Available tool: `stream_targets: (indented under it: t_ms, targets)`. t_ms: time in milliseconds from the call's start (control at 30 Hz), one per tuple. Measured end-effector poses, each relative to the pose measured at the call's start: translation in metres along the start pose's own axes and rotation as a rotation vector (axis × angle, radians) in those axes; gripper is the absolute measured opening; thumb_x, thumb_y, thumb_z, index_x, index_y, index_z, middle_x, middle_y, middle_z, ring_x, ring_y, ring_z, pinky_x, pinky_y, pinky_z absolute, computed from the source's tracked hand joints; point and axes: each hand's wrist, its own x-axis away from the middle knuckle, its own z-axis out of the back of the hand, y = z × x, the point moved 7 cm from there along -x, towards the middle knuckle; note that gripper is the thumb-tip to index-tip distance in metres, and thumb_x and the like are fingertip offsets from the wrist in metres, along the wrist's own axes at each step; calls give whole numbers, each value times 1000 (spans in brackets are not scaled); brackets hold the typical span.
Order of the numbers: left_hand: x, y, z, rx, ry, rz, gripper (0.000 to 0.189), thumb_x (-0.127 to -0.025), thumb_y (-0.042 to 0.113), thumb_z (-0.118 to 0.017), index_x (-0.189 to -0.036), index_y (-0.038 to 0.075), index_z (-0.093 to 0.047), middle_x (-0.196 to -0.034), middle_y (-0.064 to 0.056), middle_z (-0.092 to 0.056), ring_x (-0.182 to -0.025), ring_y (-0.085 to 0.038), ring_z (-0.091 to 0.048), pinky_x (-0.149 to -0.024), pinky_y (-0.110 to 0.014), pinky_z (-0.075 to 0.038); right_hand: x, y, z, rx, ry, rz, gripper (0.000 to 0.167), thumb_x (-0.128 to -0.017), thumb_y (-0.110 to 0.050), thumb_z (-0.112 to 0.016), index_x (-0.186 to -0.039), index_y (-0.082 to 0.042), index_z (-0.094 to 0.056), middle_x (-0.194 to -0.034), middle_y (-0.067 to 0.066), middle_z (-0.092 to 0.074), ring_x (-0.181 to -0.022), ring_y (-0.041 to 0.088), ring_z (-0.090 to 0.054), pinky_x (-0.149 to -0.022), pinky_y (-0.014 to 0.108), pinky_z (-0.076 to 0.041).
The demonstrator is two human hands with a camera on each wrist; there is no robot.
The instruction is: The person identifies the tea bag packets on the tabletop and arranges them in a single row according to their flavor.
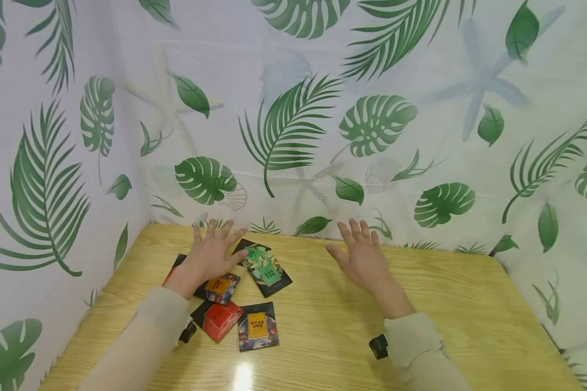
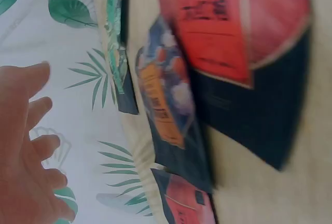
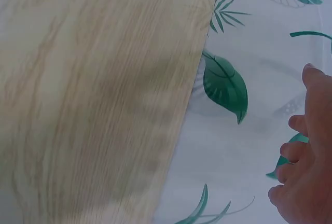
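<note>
My left hand, fingers spread, is over the left group of flat square packets and holds nothing. Below its palm is a packet with an orange label, overlapping a red-labelled packet. Another orange-labelled packet lies nearer me. Two overlapping green-labelled packets are just right of the left thumb. Part of one more red packet shows at the bottom of the left wrist view; the left wrist covers much of it in the head view. My right hand, fingers extended, is over the right part of the table, holding nothing.
The wooden table ends at the back against a white leaf-print cloth, which also hangs along the left and right sides. A dark band sits at each wrist, such as the right wrist band.
</note>
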Motion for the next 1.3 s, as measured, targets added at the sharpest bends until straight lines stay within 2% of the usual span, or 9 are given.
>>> stream_targets:
  t_ms: [100,300,500,667,933,1167,1300]
  targets:
    - [8,-2,-6,16,-18,-13,64,-107,50,-55,-165,27,-40,-172,-19,-31,-156,-61,-17,-118,-86,-8,0,-8,-6,0,-9,18,75,-111,-52,-46,-166,-4,-30,-172,28,-23,-161,50,-13,-129,69,-12]
    - [27,-8,-18,31,-36,-51,60,-108,48,-55,-161,24,-47,-170,-19,-35,-155,-62,-21,-116,-88,-12,0,-24,-19,-4,-23,65,74,-110,-49,-49,-166,-3,-31,-171,28,-26,-161,49,-15,-129,68,-15]
    - [46,-12,-29,108,-62,-76,54,-106,42,-60,-157,23,-54,-167,-19,-42,-155,-60,-22,-116,-87,-8,-2,-41,-36,-32,-28,124,71,-110,-45,-53,-164,-1,-35,-169,28,-31,-160,49,-18,-129,67,-17]
    - [58,-14,-38,137,-105,-77,52,-106,43,-60,-154,23,-57,-166,-16,-43,-156,-57,-23,-118,-86,-8,-4,-52,-56,-42,-71,149,71,-110,-44,-53,-164,-1,-35,-170,27,-28,-162,45,-16,-130,65,-17]
    - [64,-18,-48,177,-151,-49,51,-108,44,-56,-154,23,-57,-164,-14,-48,-156,-55,-26,-119,-84,-7,-2,-78,-86,-104,-155,207,66,-111,-39,-53,-162,-1,-38,-170,26,-32,-161,46,-22,-131,61,-17]
    - [65,-19,-50,226,-175,-54,50,-109,36,-57,-157,21,-54,-164,-16,-47,-154,-55,-31,-119,-82,-18,0,-95,-107,-94,-217,255,62,-112,-39,-51,-162,-4,-41,-169,21,-36,-161,42,-25,-132,58,-20]
    - [64,-20,-52,224,-189,-53,48,-110,32,-54,-158,22,-53,-165,-16,-45,-154,-55,-30,-120,-81,-17,1,-101,-116,-75,-251,283,59,-113,-35,-49,-163,-5,-40,-170,18,-36,-161,40,-25,-132,57,-21]
